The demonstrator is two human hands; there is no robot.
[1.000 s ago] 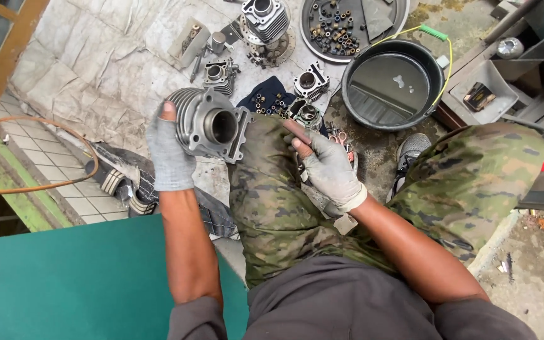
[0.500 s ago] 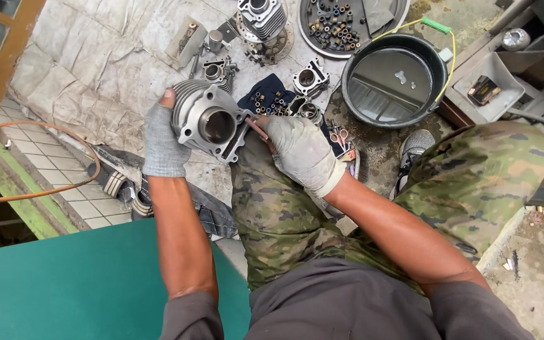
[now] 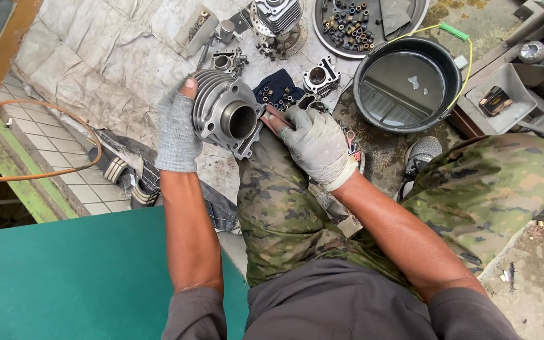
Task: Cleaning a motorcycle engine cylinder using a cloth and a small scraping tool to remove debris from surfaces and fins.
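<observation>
Outdoors, a wrinkled pale tarpaulin (image 3: pixel 96 56) covers the ground, with a teal-green flat panel (image 3: pixel 58 277) low at the left and an orange hose (image 3: pixel 64 113) curving over tiled paving. Everything below is placed relative to the finned grey metal engine cylinder (image 3: pixel 228 116), which sits in the upper middle of the view, its round bore facing the camera, held above the person's camouflage-trousered knee (image 3: pixel 278 201).

Left of the cylinder, the left hand (image 3: pixel 176 132), in a grey knit glove, is clamped on the cylinder's finned side, thumb up along the fins. Above the cylinder, small metal engine parts (image 3: pixel 225 60) lie on the tarpaulin, and a larger finned engine piece (image 3: pixel 277 17) stands a little farther up. Just right of the cylinder, the right hand (image 3: pixel 316 145), in a dirty whitish glove, has its fingers curled together, pressing a thin flat reddish tool (image 3: pixel 276 119) against the cylinder's flange edge. Beyond that hand lies a dark blue cloth (image 3: pixel 278 88) with small fittings. Farther right, a round metal tray of nuts and bolts (image 3: pixel 354 28) sits above, and a black round basin holding dark liquid (image 3: pixel 407 85) stands well apart.
</observation>
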